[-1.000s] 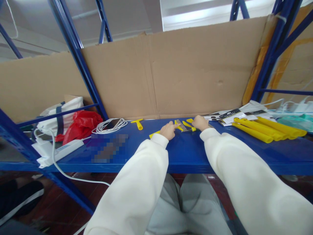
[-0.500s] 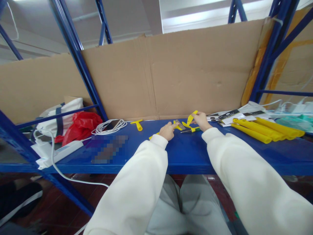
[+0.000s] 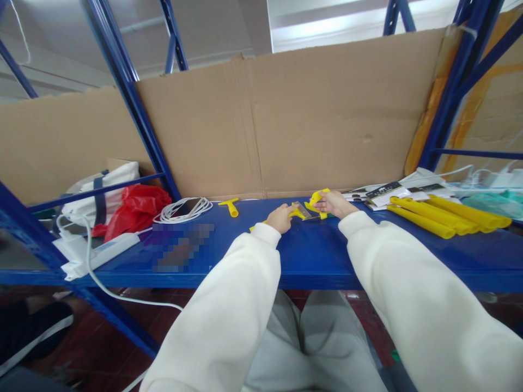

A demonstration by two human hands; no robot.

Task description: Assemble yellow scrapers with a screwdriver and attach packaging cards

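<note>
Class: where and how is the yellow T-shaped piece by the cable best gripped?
Probably best to pinch the stem of the yellow T-shaped piece from the near side: the stem points toward the camera, while the crossbar lies at the far end, close to the cardboard panel. The left hand is the nearer one.

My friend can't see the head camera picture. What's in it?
A person's left hand holds a yellow tool with a grey blade and the right hand holds a yellow piece, over a blue shelf. Yellow tubes lie to the right, and a coiled white cable lies to the left.
</note>
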